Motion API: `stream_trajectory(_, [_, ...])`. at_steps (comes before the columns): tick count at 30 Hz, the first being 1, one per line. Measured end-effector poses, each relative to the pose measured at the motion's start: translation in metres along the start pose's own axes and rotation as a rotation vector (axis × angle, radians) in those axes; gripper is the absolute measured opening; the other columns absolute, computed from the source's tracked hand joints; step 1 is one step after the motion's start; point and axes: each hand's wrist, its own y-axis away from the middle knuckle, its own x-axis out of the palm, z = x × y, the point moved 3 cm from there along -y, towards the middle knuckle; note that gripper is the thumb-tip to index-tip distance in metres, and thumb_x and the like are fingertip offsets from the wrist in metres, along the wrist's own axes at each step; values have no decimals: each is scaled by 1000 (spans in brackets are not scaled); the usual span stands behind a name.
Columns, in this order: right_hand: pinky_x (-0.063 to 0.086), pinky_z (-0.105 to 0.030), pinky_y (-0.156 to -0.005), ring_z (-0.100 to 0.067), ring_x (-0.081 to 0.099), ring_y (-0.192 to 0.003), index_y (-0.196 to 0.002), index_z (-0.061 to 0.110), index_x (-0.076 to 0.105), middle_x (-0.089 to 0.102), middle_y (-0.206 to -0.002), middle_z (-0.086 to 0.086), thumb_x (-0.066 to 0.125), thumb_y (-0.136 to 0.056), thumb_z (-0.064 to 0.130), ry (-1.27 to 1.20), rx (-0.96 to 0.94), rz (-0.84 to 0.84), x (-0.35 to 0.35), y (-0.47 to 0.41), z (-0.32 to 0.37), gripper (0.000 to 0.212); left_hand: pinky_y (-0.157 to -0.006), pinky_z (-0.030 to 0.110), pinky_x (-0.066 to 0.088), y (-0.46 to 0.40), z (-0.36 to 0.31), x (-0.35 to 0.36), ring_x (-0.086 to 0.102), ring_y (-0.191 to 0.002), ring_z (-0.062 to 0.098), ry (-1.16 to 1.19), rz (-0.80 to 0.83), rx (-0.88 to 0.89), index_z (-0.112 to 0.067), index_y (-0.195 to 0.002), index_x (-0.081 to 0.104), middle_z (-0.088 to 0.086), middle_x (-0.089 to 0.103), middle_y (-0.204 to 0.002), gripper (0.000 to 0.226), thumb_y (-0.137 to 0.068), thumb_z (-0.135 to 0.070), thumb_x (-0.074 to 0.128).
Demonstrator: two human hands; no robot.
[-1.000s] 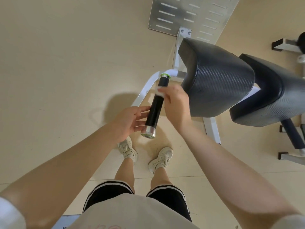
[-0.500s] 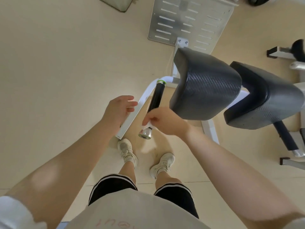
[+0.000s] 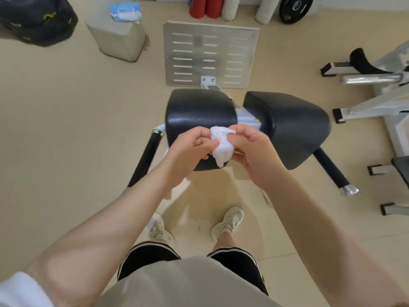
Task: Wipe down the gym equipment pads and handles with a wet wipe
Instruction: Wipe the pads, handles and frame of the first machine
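A crumpled white wet wipe is pinched between my left hand and my right hand, both raised in front of the left black pad. The right black pad sits beside it, apart from my hands. A black left handle with a green ring at its top slopes down to the left of my left hand. The black right handle ends in a chrome cap at the lower right. Neither hand touches a pad or a handle.
A slotted metal footplate lies on the floor beyond the pads. A pack of wipes rests on a grey block at the back left. White machine frames stand at the right. My feet are below the pads.
My right hand left the left handle and came up to the middle. My left hand joined it on the wipe. The view shifted so both pads are centred.
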Motion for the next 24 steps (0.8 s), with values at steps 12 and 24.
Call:
stream_trajectory(12, [55,-20,-73,-11,67,-77,-80,6,63,67,-80,-3,44,-89,-12,-13,-154,148,-170,-5,39,27,-74,23,50,-50,-36,152,60,-78,12,48,32,-31,-14,-103,54,2,65,-87,12,-95,-9,47])
stream_trajectory(24, [54,-19,-71,-12,63,-75,-108,16,54,65,-84,-1,64,-82,0,280,-102,18,-186,-86,58,32,-76,24,51,-134,-49,147,60,-80,14,-280,-121,54,-20,-103,53,-4,58,-87,24,-86,-6,60])
